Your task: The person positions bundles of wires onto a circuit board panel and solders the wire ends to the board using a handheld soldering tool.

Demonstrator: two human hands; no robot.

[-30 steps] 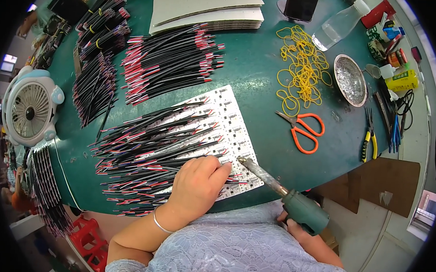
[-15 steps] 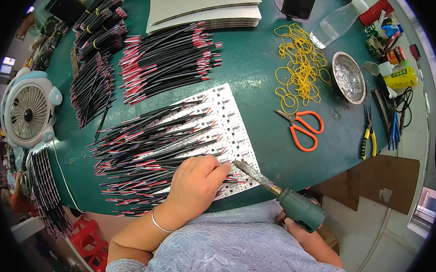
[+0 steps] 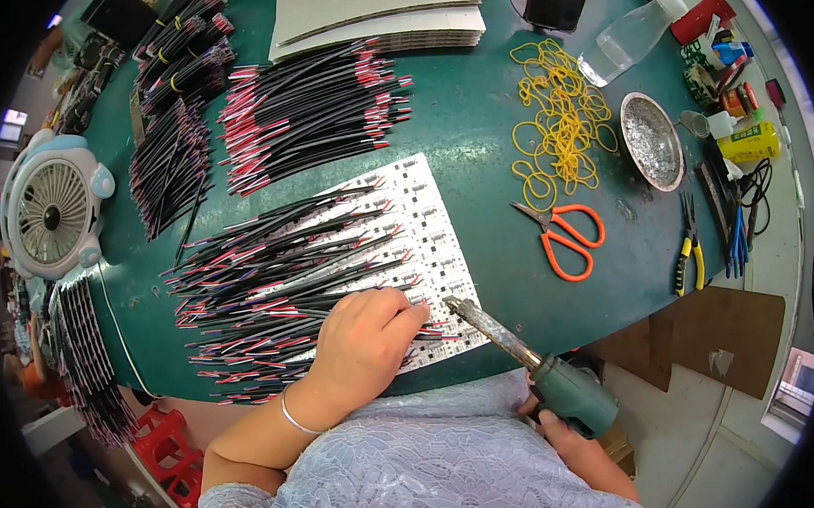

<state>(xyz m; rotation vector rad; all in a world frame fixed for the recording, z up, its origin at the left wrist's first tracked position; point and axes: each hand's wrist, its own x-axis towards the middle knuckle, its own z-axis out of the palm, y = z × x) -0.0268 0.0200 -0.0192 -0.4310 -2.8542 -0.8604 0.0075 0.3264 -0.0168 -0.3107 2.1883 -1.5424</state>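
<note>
My left hand (image 3: 364, 347) is closed, thumb and forefinger pinched on a thin wire, most of which the fingers hide. It rests over a white circuit board sheet (image 3: 434, 221) dotted with small dark parts. Black cables with red and white stripped ends (image 3: 270, 271) lie in rows across the sheet, their right ends on the board. In my right hand (image 3: 558, 433) is a soldering iron (image 3: 575, 396) with a green handle and a worn metal shaft. Its tip is over the board, a short way right of my left fingertips. The handle partly hides my right fingers.
Orange-handled scissors (image 3: 571, 243), yellow rubber bands (image 3: 558, 124) and a metal bowl (image 3: 653, 142) lie to the right. Beyond them are pliers (image 3: 690, 248) and a clear bottle (image 3: 630, 41). More cable bundles (image 3: 313, 114) and cardboard sheets (image 3: 381, 17) sit behind. A fan (image 3: 53, 207) stands left.
The soldering iron has moved a little to the right, its tip drawing away from my left fingertips. My left hand stays almost where it was.
</note>
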